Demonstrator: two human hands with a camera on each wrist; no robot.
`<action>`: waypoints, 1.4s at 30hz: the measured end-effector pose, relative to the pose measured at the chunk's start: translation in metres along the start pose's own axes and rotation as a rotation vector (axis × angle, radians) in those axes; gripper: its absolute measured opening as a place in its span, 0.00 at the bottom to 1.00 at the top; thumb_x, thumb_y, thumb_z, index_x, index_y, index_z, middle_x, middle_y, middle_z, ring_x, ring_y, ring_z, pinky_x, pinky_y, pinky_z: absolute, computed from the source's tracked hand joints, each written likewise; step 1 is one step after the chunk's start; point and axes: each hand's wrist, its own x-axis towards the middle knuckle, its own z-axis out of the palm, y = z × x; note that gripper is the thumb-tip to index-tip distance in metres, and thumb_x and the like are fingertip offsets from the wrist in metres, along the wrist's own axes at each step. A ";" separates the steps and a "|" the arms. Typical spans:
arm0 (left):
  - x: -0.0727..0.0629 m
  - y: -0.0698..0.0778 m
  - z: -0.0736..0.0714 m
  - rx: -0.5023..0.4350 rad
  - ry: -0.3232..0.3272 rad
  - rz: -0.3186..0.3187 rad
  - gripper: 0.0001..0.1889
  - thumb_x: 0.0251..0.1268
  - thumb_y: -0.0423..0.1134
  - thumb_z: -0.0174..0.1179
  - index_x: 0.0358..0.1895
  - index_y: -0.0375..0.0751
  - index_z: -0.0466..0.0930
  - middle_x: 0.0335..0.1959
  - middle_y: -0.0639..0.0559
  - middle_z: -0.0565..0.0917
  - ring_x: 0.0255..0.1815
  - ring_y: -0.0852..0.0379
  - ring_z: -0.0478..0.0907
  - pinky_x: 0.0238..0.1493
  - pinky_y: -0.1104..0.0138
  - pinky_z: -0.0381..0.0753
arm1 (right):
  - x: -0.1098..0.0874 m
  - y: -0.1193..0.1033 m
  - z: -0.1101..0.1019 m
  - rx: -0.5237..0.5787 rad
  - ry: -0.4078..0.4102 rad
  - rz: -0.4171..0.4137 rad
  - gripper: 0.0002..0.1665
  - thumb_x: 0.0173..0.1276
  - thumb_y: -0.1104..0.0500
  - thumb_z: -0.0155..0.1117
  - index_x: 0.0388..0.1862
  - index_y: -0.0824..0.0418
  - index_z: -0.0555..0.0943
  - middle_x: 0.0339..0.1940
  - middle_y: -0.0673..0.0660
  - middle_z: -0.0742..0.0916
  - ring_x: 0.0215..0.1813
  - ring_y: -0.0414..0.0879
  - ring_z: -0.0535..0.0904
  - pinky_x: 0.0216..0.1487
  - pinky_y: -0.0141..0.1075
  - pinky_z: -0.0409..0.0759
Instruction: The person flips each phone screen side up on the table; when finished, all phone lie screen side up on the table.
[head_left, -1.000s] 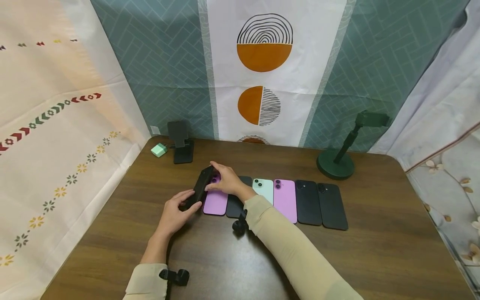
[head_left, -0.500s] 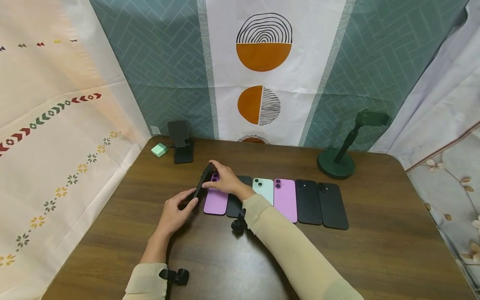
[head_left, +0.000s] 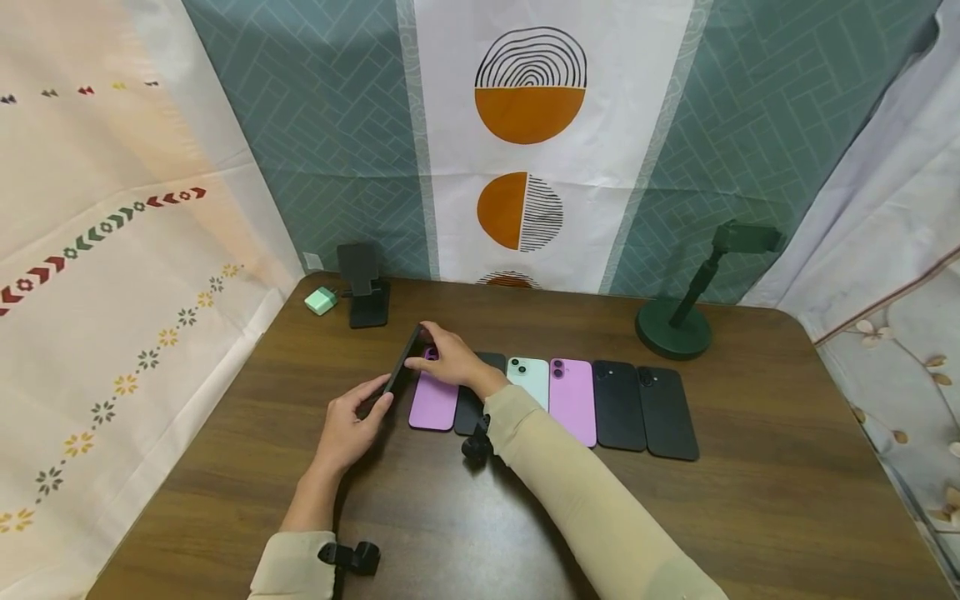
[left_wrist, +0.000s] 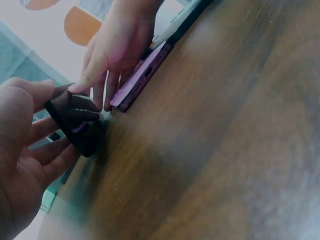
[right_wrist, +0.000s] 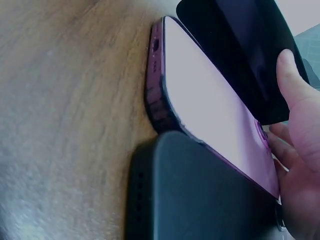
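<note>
Item: black phone (right_wrist: pixel 240 55), one, tilted on edge above the worktop (head_left: pixel 225 433), at the left end of a phone row, just beside a purple phone (head_left: pixel 433 404). Contact with the worktop: cannot be told.

Handling, as judged: light, rigid, slim; glossy face likely slippery and prone to cracking if dropped. Best held by the edges near both ends, pressure kept off the screen.

Left hand (head_left: pixel 352 425): grips the nearer end, thumb parted from the fingers by little more than the phone between them.

Right hand (head_left: pixel 450 354): pinches the farther end, thumb against the dark face.
</note>
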 end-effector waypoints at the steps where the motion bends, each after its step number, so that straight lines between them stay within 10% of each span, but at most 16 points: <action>1: 0.000 0.001 0.000 0.001 0.011 0.009 0.16 0.70 0.29 0.62 0.60 0.30 0.82 0.54 0.37 0.85 0.51 0.46 0.84 0.47 0.81 0.78 | 0.000 0.000 0.000 0.001 0.004 0.000 0.47 0.72 0.46 0.67 0.79 0.64 0.58 0.69 0.61 0.78 0.70 0.51 0.73 0.72 0.42 0.69; 18: -0.001 0.001 -0.002 0.080 0.148 0.091 0.16 0.65 0.22 0.64 0.56 0.25 0.82 0.51 0.29 0.84 0.46 0.40 0.85 0.41 0.85 0.76 | 0.003 -0.012 0.013 -0.180 0.115 0.087 0.44 0.68 0.40 0.68 0.77 0.55 0.66 0.69 0.55 0.80 0.69 0.50 0.75 0.71 0.45 0.70; 31: 0.001 0.002 -0.007 0.168 0.200 0.020 0.16 0.69 0.24 0.61 0.58 0.28 0.82 0.50 0.31 0.84 0.37 0.46 0.84 0.34 0.89 0.71 | 0.005 -0.012 0.014 -0.216 0.146 0.101 0.43 0.68 0.42 0.70 0.76 0.58 0.69 0.70 0.57 0.79 0.70 0.52 0.74 0.74 0.46 0.67; 42: 0.002 -0.001 -0.012 0.126 0.188 -0.073 0.17 0.68 0.22 0.61 0.60 0.26 0.80 0.53 0.29 0.83 0.51 0.39 0.83 0.43 0.88 0.73 | 0.005 -0.014 0.019 -0.298 0.179 0.111 0.40 0.68 0.41 0.69 0.72 0.59 0.73 0.63 0.57 0.83 0.64 0.51 0.79 0.69 0.45 0.71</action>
